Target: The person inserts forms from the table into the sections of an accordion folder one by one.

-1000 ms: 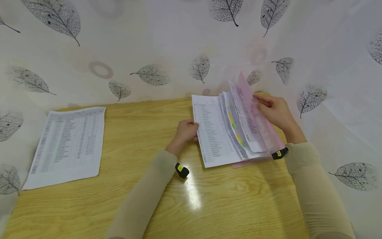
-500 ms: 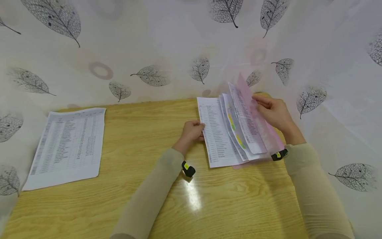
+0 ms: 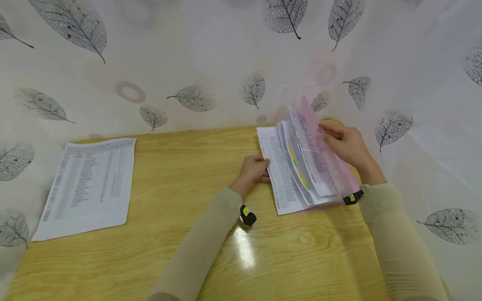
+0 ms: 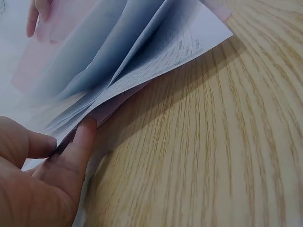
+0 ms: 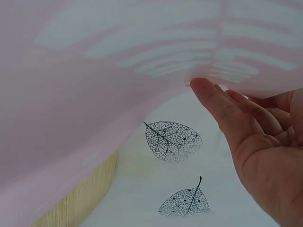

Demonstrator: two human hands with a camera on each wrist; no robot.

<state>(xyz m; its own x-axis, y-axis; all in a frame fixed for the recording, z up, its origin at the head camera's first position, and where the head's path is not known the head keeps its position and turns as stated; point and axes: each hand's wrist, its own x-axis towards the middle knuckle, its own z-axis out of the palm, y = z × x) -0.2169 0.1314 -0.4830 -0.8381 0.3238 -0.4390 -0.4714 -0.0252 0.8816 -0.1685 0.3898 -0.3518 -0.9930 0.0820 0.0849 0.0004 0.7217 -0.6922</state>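
On the right of the table a pink see-through folder (image 3: 310, 113) stands spread, with several printed sheets (image 3: 276, 169) between its covers. My left hand (image 3: 253, 170) pinches the left edge of the leftmost sheet, thumb above and fingers beneath, as the left wrist view also shows with the thumb (image 4: 42, 145) against the paper. With fingertips at its edge, my right hand (image 3: 348, 146) holds the raised pink cover (image 5: 104, 90). Yellow and green marks (image 3: 293, 155) show on one inner sheet. The lower parts of the inner sheets are partly hidden behind one another.
A separate printed sheet (image 3: 90, 184) lies flat at the table's left side. The wooden table (image 3: 180, 179) meets a pale leaf-patterned cloth (image 3: 211, 50) at the back and right. A dark band with a yellow mark sits on each wrist.
My left hand has moved right with the edge of the leftmost sheet, so that sheet spreads out less from the folder. My right hand stays at the pink cover.
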